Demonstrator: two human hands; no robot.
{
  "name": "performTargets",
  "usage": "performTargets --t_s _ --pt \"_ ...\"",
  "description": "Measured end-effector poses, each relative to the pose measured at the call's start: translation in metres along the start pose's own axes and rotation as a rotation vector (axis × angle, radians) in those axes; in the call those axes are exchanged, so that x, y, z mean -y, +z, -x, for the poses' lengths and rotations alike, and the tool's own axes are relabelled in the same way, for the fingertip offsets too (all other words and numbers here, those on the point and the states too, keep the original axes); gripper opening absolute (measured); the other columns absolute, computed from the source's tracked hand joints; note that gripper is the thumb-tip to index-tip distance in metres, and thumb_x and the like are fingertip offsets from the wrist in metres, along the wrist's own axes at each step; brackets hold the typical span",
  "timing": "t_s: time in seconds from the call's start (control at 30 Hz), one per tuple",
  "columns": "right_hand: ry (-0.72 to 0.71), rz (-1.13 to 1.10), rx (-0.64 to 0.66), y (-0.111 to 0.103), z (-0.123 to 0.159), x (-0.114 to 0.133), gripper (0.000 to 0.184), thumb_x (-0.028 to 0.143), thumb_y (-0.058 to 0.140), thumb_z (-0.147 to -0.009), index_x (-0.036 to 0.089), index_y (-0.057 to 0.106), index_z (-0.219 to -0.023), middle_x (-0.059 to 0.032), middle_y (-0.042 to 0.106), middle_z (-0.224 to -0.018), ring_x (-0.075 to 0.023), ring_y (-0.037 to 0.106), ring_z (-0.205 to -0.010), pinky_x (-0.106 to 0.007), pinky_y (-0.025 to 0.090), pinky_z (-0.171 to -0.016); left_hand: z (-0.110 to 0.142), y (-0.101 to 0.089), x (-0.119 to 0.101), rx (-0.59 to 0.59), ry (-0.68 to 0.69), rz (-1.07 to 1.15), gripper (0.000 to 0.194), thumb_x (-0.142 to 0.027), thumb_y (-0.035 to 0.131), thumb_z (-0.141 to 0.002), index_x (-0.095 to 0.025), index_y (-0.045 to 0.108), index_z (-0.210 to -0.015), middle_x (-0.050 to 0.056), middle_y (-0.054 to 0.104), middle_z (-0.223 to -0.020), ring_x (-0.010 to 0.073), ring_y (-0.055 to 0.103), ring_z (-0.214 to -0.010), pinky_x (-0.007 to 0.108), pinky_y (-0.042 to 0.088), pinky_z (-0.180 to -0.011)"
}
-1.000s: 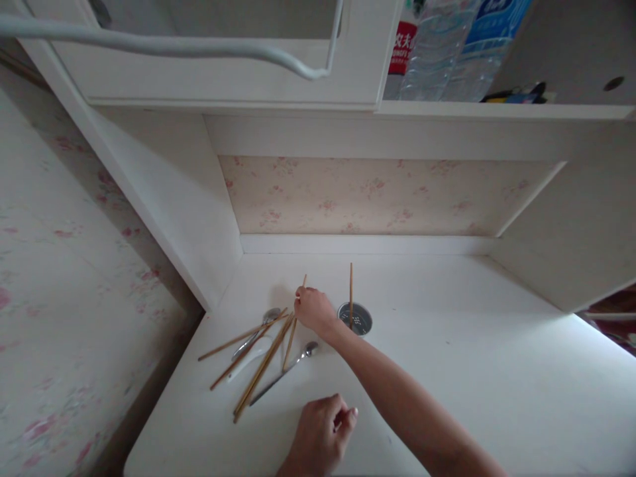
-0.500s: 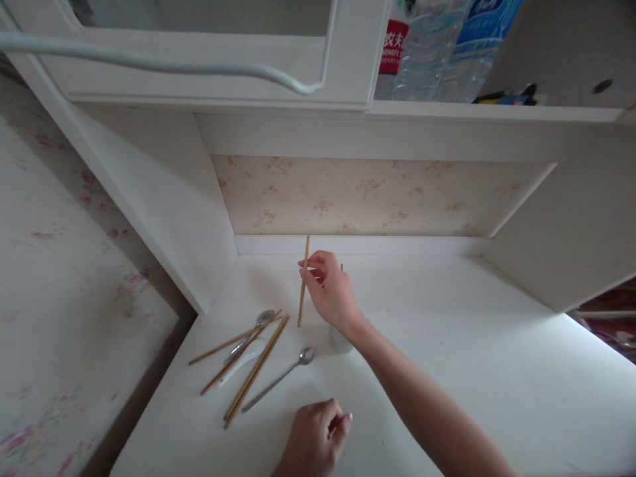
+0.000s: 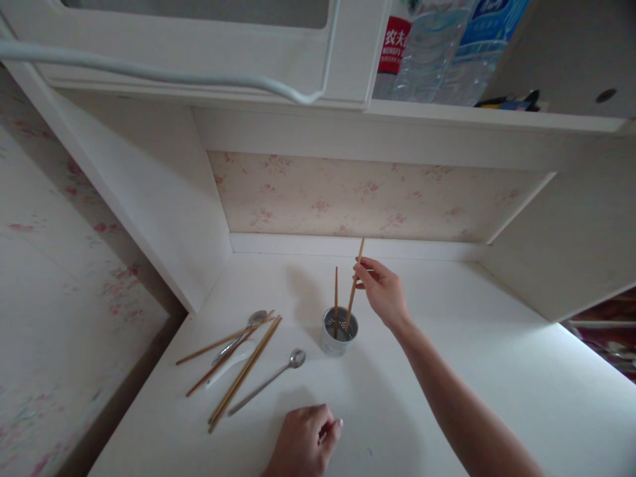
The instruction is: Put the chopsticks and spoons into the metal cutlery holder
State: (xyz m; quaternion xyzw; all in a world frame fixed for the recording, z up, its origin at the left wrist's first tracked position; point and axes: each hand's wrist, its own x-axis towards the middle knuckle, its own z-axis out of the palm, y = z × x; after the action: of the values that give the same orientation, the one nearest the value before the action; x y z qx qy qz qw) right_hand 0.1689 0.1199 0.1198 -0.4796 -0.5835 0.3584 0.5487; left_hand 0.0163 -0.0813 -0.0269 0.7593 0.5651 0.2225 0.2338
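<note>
My right hand (image 3: 383,290) pinches the upper part of a wooden chopstick (image 3: 352,298) whose lower tip is inside a small metal holder (image 3: 332,339) on the white desk (image 3: 447,371). Another chopstick (image 3: 336,301) stands upright in the same holder. Left of it lie several loose chopsticks (image 3: 238,374), a metal spoon (image 3: 268,382), a second metal spoon (image 3: 241,331) and a white spoon (image 3: 228,363). My left hand (image 3: 304,442) rests on the desk near the front edge, its fingers curled with nothing visible in them.
The desk sits in a white alcove with a floral back panel (image 3: 368,195). A shelf above holds water bottles (image 3: 437,50). A white cable (image 3: 163,73) runs across the cabinet front. The desk's left edge (image 3: 134,404) drops off beside a floral wall.
My right hand lifted one chopstick from the pile on the left, carried it rightward over the holder, and now its tip is inside the holder. The left hand stayed put.
</note>
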Motion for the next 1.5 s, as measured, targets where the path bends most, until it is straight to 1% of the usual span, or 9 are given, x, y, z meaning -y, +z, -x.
performTargets --t_s 0.17,0.27,0.33,0.43,0.83,0.97,1.13,1.23,1.5 --pt "-0.004 0.096 0.079 0.005 0.006 -0.037 0.036 0.044 0.058 -0.082 0.017 0.069 -0.102 -0.0061 0.068 -0.089 -0.0164 0.065 -0.072 -0.03 0.061 -0.058 -0.001 0.003 0.0 0.008 -0.007 -0.02 0.027 -0.031 0.046 -0.09 -0.02 0.054 -0.067 -0.003 0.062 -0.059 0.0098 0.053 -0.052 0.025 0.028 -0.052" --pt "-0.017 0.153 0.121 0.009 0.01 -0.05 0.036 0.043 0.055 -0.084 0.017 0.069 -0.104 -0.0067 0.07 -0.089 -0.0167 0.066 -0.071 -0.03 0.06 -0.059 -0.001 0.004 0.0 -0.001 -0.004 -0.043 0.027 -0.031 0.046 -0.09 -0.02 0.054 -0.066 -0.003 0.061 -0.058 0.0102 0.053 -0.052 0.025 0.029 -0.052" --pt "-0.016 0.191 0.139 0.011 0.012 -0.054 0.035 0.042 0.053 -0.086 0.017 0.069 -0.105 -0.007 0.071 -0.091 -0.0168 0.067 -0.072 -0.031 0.06 -0.065 -0.002 0.005 0.001 -0.001 0.002 -0.049 0.027 -0.031 0.046 -0.09 -0.021 0.054 -0.066 -0.003 0.061 -0.058 0.0104 0.054 -0.053 0.025 0.029 -0.052" --pt "-0.018 0.25 0.167 0.012 0.015 -0.056 0.034 0.04 0.051 -0.088 0.019 0.07 -0.106 -0.0064 0.072 -0.094 -0.0172 0.068 -0.076 -0.031 0.058 -0.071 -0.002 0.005 0.001 -0.009 0.014 -0.048 0.026 -0.03 0.046 -0.09 -0.021 0.055 -0.068 -0.003 0.062 -0.059 0.0105 0.054 -0.053 0.025 0.029 -0.053" --pt "0.004 0.296 0.182 0.017 0.017 -0.06 0.032 0.041 0.051 -0.087 0.022 0.071 -0.104 -0.0055 0.073 -0.098 -0.0179 0.068 -0.079 -0.032 0.056 -0.074 -0.002 0.002 -0.002 0.022 -0.008 -0.068 0.028 -0.032 0.043 -0.092 -0.021 0.054 -0.069 -0.002 0.062 -0.061 0.0107 0.055 -0.055 0.024 0.03 -0.055" --pt "0.028 0.295 0.196 0.018 0.018 -0.058 0.035 0.044 0.048 -0.088 0.022 0.071 -0.101 -0.0038 0.074 -0.089 -0.018 0.068 -0.077 -0.031 0.055 -0.071 0.0 0.0 -0.004 0.022 -0.02 -0.058 0.029 -0.032 0.042 -0.093 -0.021 0.053 -0.069 -0.002 0.062 -0.062 0.0106 0.054 -0.055 0.025 0.03 -0.055" --pt "0.047 0.294 0.283 0.017 0.021 -0.05 0.038 0.05 0.049 -0.087 0.021 0.072 -0.09 0.001 0.07 -0.072 -0.015 0.064 -0.066 -0.024 0.049 -0.062 0.001 -0.001 -0.004 0.022 -0.016 -0.053 0.028 -0.032 0.043 -0.093 -0.02 0.053 -0.069 -0.002 0.061 -0.062 0.0105 0.054 -0.056 0.025 0.03 -0.056" --pt "0.076 0.253 0.301 0.018 0.02 -0.051 0.035 0.049 0.054 -0.084 0.021 0.072 -0.091 0.0009 0.07 -0.072 -0.0145 0.064 -0.064 -0.024 0.048 -0.06 -0.001 -0.001 -0.004 0.022 -0.026 -0.058 0.028 -0.032 0.044 -0.092 -0.02 0.053 -0.069 -0.002 0.061 -0.062 0.0107 0.054 -0.056 0.024 0.031 -0.056" --pt "0.166 0.018 0.291 0.017 0.014 -0.056 0.034 0.049 0.064 -0.077 0.018 0.074 -0.087 -0.0024 0.07 -0.074 -0.0177 0.066 -0.068 -0.028 0.053 -0.063 0.001 -0.002 -0.005 0.016 -0.011 -0.032 0.028 -0.032 0.042 -0.093 -0.02 0.055 -0.072 -0.003 0.062 -0.063 0.0104 0.055 -0.058 0.024 0.032 -0.057"
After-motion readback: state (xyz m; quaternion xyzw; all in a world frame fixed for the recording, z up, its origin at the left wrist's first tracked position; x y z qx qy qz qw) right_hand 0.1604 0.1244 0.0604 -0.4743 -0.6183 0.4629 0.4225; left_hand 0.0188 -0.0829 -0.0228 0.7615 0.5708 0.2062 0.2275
